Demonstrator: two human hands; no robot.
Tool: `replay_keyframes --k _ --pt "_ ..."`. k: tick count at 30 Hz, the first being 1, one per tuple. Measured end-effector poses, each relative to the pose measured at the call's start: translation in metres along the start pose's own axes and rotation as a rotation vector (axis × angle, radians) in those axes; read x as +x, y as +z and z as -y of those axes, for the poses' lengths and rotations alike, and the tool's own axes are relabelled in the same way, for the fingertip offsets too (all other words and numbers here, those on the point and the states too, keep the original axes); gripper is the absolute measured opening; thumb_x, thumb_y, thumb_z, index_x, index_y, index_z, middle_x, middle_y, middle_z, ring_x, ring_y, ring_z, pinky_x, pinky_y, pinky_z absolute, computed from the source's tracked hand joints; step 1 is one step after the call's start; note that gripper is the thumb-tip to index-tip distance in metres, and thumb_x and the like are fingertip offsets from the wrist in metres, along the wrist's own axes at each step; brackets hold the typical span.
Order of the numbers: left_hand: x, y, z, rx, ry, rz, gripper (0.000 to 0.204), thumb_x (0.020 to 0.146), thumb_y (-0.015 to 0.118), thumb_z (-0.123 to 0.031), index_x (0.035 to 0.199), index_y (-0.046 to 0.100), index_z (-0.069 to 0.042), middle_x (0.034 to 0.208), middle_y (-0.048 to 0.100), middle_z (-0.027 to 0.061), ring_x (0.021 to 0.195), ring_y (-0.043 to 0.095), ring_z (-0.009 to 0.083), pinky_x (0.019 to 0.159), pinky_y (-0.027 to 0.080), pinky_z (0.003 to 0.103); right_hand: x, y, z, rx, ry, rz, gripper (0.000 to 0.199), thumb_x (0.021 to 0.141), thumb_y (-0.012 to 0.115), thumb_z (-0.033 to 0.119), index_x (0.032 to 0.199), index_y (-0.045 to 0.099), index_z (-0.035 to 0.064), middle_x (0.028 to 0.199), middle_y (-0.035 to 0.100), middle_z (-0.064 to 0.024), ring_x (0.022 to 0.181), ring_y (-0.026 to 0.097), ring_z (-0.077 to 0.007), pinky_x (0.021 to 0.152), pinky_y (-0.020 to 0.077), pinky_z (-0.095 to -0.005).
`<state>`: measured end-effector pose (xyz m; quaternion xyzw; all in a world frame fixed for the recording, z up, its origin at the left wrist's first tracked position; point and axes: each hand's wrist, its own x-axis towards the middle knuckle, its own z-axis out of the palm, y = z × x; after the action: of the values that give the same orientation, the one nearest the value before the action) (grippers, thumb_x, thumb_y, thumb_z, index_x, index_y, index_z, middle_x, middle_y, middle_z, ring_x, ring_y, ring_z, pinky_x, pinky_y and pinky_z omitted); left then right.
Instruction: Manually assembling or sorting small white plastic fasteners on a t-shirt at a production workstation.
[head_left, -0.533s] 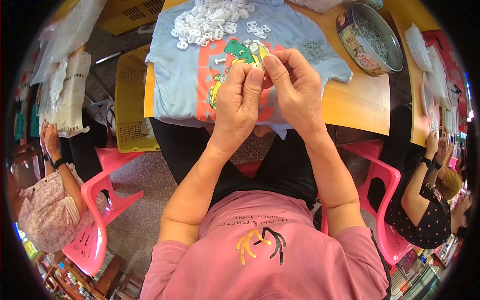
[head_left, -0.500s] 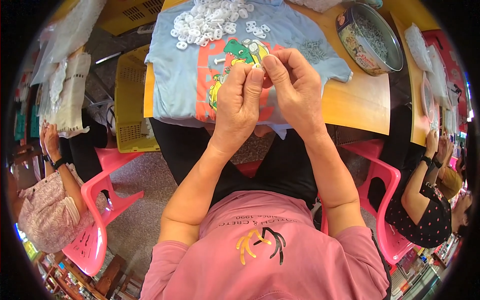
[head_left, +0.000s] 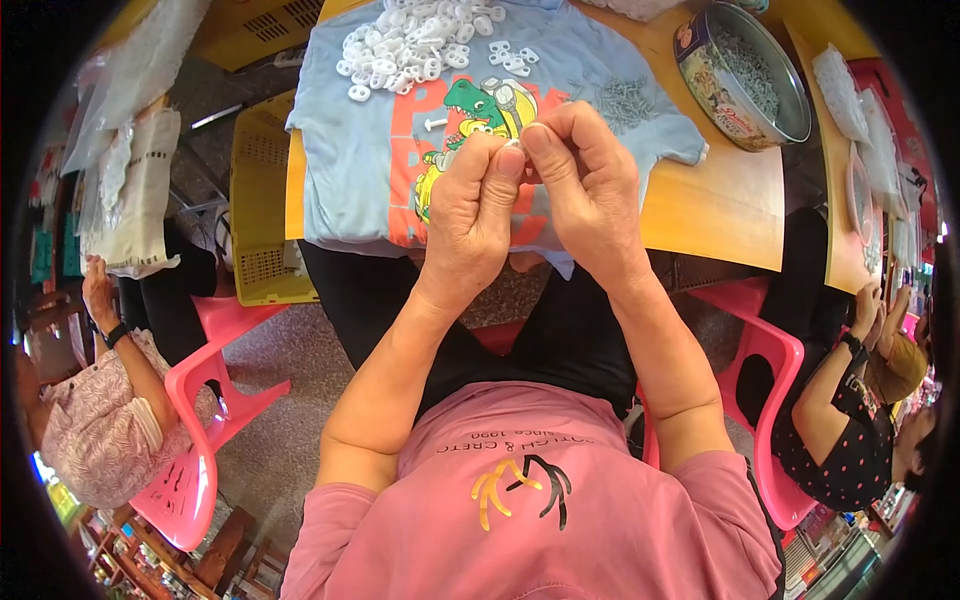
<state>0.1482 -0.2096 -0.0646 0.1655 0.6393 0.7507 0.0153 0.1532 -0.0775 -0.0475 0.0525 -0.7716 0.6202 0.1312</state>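
Note:
My left hand (head_left: pixel 470 215) and my right hand (head_left: pixel 592 195) meet over a light blue printed T-shirt (head_left: pixel 345 185) spread on the table. A small white plastic piece (head_left: pixel 515 143) shows at the left thumb and forefinger, which pinch it. The right thumb and forefinger are pressed together right beside it; what they hold is hidden. Beyond my hands lies a heap of white two-holed plastic pieces (head_left: pixel 415 50), with several more in a small group (head_left: pixel 513 58) to its right. A white peg-like part (head_left: pixel 436 125) lies on the print. Grey screws (head_left: pixel 617 103) are scattered to the right.
A round tin (head_left: pixel 725 95) of grey screws stands at the right on the wooden table (head_left: pixel 720 210). A yellow crate (head_left: pixel 262 200) is at the left below the table. People sit on pink chairs (head_left: pixel 195 440) on both sides, their hands at other tables.
My hands stay together and have shifted very slightly, the fingertips a little lower. The person at the left has moved a hand downward; the person at the right has shifted slightly.

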Motion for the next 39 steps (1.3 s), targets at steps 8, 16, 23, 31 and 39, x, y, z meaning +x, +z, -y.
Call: replay_keyframes --k 8,16,23,31,39 --pt "0.002 -0.001 0.001 -0.018 -0.036 0.003 0.02 0.105 0.048 -0.018 0.093 0.055 -0.003 0.076 0.054 -0.0013 0.068 0.045 0.0055 0.059 0.04 0.023 0.001 0.001 0.009 0.084 0.095 -0.004 0.013 0.097 0.062 0.011 0.093 0.058 -0.0002 0.078 0.061 -0.0003 0.071 0.058 -0.0071 0.067 0.0505 -0.0218" --pt "-0.001 0.003 0.003 -0.101 0.026 -0.099 0.018 0.105 0.046 -0.019 0.094 0.049 -0.005 0.075 0.049 -0.0035 0.064 0.04 0.0028 0.055 0.036 0.02 0.004 0.0 0.016 -0.003 0.016 0.022 0.012 0.096 0.063 0.011 0.097 0.061 -0.0006 0.08 0.065 -0.0025 0.072 0.061 -0.0078 0.067 0.0501 -0.0222" --pt "0.0 -0.004 0.005 -0.146 0.007 -0.008 0.019 0.107 0.041 -0.021 0.096 0.048 -0.006 0.075 0.045 -0.0026 0.063 0.039 0.0045 0.055 0.034 0.02 0.017 -0.024 0.01 -0.23 -0.175 0.146 0.022 0.103 0.052 0.019 0.099 0.058 -0.0013 0.08 0.064 -0.0047 0.07 0.059 -0.0111 0.066 0.0492 -0.0249" --pt "-0.001 -0.009 0.004 -0.286 -0.076 0.038 0.021 0.106 0.043 -0.021 0.093 0.049 -0.006 0.073 0.045 -0.0037 0.062 0.037 0.0031 0.053 0.032 0.02 0.033 -0.04 0.023 -0.553 -0.458 0.434 0.012 0.096 0.056 0.014 0.098 0.056 0.0022 0.082 0.056 -0.0135 0.07 0.056 -0.0332 0.063 0.0463 -0.0372" --pt "0.0 -0.011 0.006 -0.3 -0.054 0.075 0.021 0.106 0.044 -0.021 0.093 0.05 -0.005 0.071 0.044 -0.0039 0.062 0.038 0.0035 0.052 0.032 0.02 0.034 -0.037 0.016 -0.491 -0.578 0.46 0.008 0.092 0.06 0.007 0.093 0.055 0.0017 0.08 0.055 -0.0128 0.069 0.056 -0.033 0.061 0.0455 -0.037"
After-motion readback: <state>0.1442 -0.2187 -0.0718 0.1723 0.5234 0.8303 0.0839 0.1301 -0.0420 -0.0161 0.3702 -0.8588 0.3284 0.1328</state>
